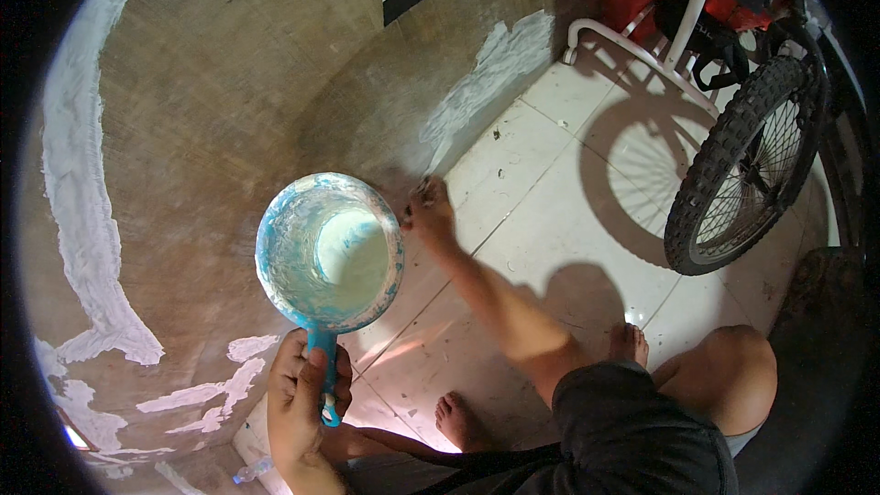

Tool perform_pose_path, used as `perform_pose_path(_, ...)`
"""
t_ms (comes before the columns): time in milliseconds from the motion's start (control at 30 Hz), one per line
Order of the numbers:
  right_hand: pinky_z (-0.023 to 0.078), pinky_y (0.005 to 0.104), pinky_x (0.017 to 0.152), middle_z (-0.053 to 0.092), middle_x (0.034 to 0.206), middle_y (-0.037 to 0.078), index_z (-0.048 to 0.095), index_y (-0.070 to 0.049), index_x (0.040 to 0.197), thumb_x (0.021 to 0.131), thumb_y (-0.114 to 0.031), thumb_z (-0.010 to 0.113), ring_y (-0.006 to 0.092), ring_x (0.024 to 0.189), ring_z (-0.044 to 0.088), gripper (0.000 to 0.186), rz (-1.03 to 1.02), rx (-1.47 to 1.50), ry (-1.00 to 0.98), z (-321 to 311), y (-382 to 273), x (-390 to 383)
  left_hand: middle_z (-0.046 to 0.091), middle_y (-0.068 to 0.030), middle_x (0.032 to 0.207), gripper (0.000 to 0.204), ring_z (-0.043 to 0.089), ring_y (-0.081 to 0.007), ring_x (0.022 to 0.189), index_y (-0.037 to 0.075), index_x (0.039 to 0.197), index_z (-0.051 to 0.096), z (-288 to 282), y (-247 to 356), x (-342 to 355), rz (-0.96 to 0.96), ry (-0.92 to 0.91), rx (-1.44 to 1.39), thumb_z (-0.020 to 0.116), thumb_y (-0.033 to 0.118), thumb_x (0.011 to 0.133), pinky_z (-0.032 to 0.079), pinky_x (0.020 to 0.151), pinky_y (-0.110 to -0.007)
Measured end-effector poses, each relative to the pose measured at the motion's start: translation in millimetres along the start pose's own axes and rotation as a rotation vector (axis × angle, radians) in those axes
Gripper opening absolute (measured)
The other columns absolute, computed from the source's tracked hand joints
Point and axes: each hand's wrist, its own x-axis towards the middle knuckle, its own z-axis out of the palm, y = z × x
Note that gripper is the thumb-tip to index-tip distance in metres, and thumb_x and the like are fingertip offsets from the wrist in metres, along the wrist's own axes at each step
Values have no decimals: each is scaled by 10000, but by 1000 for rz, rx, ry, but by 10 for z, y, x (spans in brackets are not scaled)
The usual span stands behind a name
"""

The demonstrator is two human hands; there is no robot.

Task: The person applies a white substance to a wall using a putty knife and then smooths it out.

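Our left hand (295, 385) is wrapped tight around the blue handle (324, 357) of a round dipper (266, 252). The fingers and thumb are closed on it. The cup part sits just above this grip, with its open top facing us. Its rim and inside are smeared with white, and pale stuff (353, 266) lies at the bottom. The end of the handle pokes out below our fingers.

Our right hand (431, 214) is up and to the right of the left grip, just beside the cup as we look down. It reaches low, close to where the brown wall (229, 119) meets the floor (541, 211). Its fingers look bent, with something dark by the tips. We cannot tell if they are clamped on anything.

Just above the right hand, a rough white patch (500, 64) runs up along the bottom of the wall. Far to the left of the left grip, a thick white band (82, 192) goes down the wall. Well to the right of the right hand stands a bike wheel (683, 220). Below the right hand, we see our bare foot (456, 422) on the tiles.
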Motion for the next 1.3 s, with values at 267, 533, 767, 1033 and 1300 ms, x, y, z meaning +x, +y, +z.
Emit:
perform_pose_path(267,555,307,483,591,910,105,368,-33,1345,959,-111,582,173,687,623,448,107,215,33,90,-272,-165,612,-55,795,294,550,-95,582,18,1125,546,28,75,2,-30,-6,-50,569,283,997,404,439,-210)
perform_pose_path(533,561,384,587,595,887,130,357,-49,1380,965,-141,569,241,737,620,475,98,-13,28,170,-492,-37,590,-58,784,413,520,-107,515,7,1185,519,12,-12,38,-17,-12,22,551,377,1003,411,415,-231)
perform_pose_path(767,506,439,814,614,1044,213,452,35,1321,964,-139,549,305,902,625,409,-125,-160,-37,275,-195,-634,585,-63,782,411,515,-112,510,3,1190,519,29,22,30,8,-27,32,537,372,1008,405,413,-238)
perform_pose_path(1033,521,395,775,610,1036,197,402,4,1339,957,-153,580,225,908,633,450,-57,-194,9,237,-443,-297,588,-64,789,417,521,-112,528,5,1193,521,-2,-1,20,-17,-17,32,550,373,1000,410,420,-236)
perform_pose_path(1300,497,448,792,591,1019,228,455,33,1286,952,-183,565,335,897,613,413,-147,-99,20,287,-214,-159,593,-63,792,412,527,-113,527,11,1187,525,74,37,25,-1,-21,1,555,377,998,417,422,-235)
